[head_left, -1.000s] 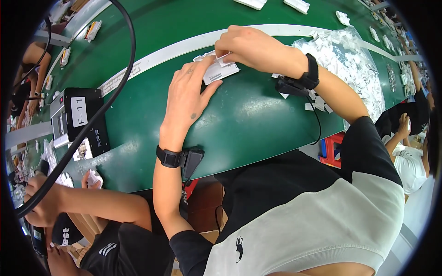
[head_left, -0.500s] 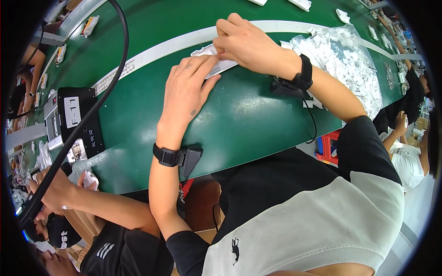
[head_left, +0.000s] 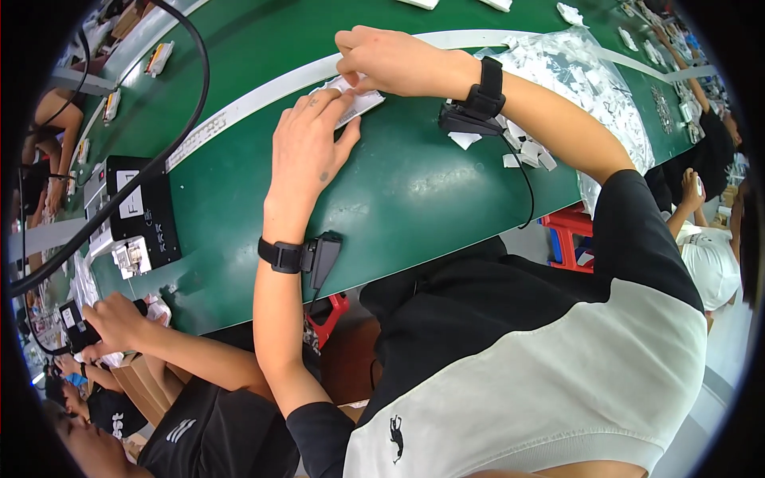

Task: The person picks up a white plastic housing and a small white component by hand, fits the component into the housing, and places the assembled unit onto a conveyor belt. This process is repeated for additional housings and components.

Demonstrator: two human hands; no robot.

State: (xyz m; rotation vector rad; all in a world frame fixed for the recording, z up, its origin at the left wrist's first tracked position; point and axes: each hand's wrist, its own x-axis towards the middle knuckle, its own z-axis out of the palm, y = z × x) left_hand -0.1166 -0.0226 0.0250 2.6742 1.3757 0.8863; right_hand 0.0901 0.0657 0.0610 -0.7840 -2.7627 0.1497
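Observation:
My left hand (head_left: 307, 147) lies flat on the green table (head_left: 414, 183), its fingers pressing a small white flat part (head_left: 360, 103). My right hand (head_left: 382, 60) comes from above and pinches the far end of that same white part with closed fingers. Both wrists wear black bands with small black devices (head_left: 470, 115). The middle of the white part is hidden under my fingers.
A heap of white parts in clear plastic (head_left: 582, 88) lies to the right, with loose white scraps (head_left: 526, 151) near my right wrist. A black box device (head_left: 139, 211) sits at the left. A white strip (head_left: 239, 103) runs along the table. A co-worker's hand (head_left: 115, 319) works at lower left.
Both hands and the white part have shifted slightly toward the far edge of the table. My left fingers now cover more of the part.

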